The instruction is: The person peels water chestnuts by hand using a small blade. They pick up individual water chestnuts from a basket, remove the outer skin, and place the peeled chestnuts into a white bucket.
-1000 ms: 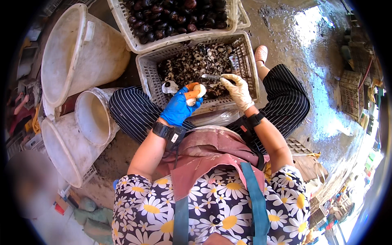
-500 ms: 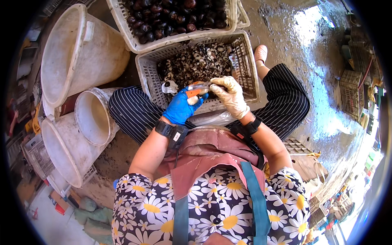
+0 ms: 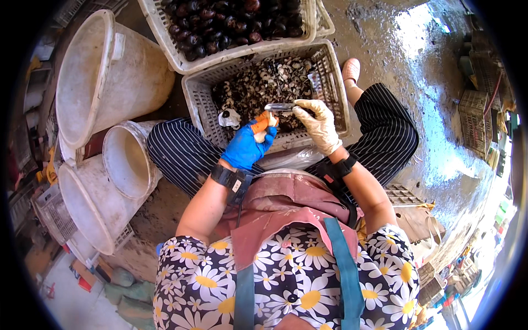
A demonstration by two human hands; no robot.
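Note:
My left hand (image 3: pixel 245 145), in a blue glove with orange wrapping on a finger, is closed around a pale water chestnut (image 3: pixel 260 136), mostly hidden by the fingers. In a cream glove, my right hand (image 3: pixel 320 127) grips a metal peeler (image 3: pixel 279 106), its blade reaching left just above the left fingertips. Both hands are over the near side of a crate (image 3: pixel 190 91) strewn with dark and white peelings (image 3: pixel 264 82). Inside it, at the left, lies a crumpled white scrap (image 3: pixel 229 117).
Beyond stands another crate (image 3: pixel 192 65) heaped with dark unpeeled water chestnuts (image 3: pixel 231 25). Large white buckets (image 3: pixel 132 66) crowd my left side, a smaller bucket (image 3: pixel 129 159) among them. Wet, muddy floor (image 3: pixel 396 60) lies right. Clear plastic (image 3: pixel 286 159) rests on my lap.
The peeler has lifted away from the left fingers and now points left above them. My right hand has shifted slightly right, while the left stays almost in place.

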